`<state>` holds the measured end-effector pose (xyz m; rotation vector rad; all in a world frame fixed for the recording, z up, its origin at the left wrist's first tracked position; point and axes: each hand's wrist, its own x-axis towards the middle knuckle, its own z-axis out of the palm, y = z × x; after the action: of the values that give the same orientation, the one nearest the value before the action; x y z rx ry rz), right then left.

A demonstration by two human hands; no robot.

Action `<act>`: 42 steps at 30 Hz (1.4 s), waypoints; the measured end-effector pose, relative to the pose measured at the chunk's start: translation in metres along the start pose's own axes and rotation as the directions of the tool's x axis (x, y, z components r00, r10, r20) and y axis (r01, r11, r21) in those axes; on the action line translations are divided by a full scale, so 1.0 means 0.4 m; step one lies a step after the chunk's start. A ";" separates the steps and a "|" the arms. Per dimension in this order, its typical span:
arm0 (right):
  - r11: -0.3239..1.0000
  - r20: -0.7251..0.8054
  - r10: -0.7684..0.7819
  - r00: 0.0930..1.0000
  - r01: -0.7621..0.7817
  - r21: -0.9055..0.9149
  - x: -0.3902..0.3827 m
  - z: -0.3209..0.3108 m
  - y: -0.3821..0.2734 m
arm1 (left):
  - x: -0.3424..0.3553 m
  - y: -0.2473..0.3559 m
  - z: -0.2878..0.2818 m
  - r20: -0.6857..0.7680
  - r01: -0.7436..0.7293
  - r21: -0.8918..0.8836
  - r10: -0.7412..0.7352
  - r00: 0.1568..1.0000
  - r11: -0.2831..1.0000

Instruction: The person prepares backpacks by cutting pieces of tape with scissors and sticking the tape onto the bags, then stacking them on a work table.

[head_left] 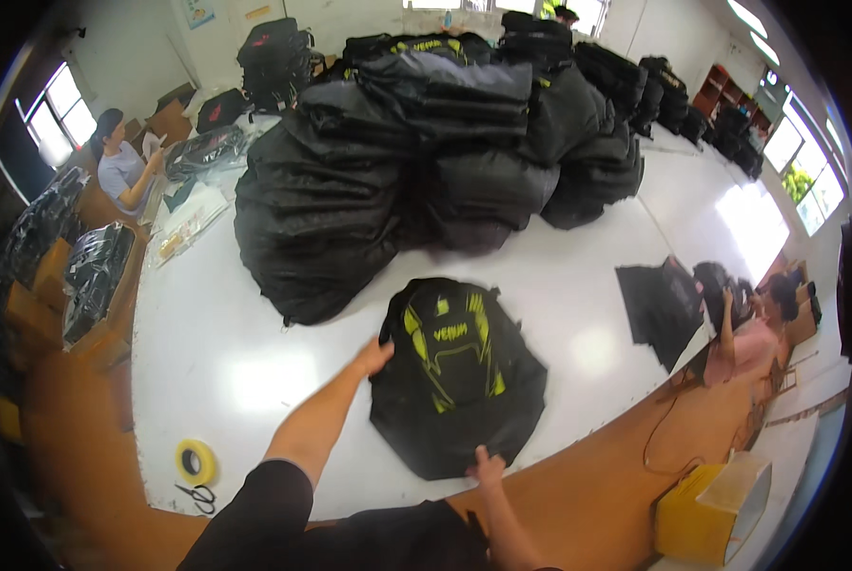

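A black backpack with yellow-green panels lies front up on the white surface, near the person's edge, its loose lower fabric fanned out flat. The left hand is at the backpack's left edge; whether its fingers pinch the fabric or only press against it, I cannot tell. The right hand appears to pinch the bottom edge, the 2 hands well apart.

The step in hand looks like handling this 1 backpack while it lies spread. From this hold, a turn or lift would call for a firm grip at both edges and even tension, since the limp fabric could fold.

Beyond it rises a heap of black bags. A yellow tape roll and scissors lie near the left corner. 2 co-workers are farther off, 1 at left, 1 at right.
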<state>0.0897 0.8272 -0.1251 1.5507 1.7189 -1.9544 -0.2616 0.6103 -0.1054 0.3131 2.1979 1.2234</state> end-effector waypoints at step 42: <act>-0.135 0.297 -0.940 0.167 0.618 -0.775 0.160 0.481 -1.788 | -0.445 -0.165 0.300 -0.230 0.684 0.115 -0.651 0.723 0.720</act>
<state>-0.5204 0.9601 0.2779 0.2584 3.6136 -0.3797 -0.0426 0.5735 -0.1394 -0.5202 2.2619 0.6394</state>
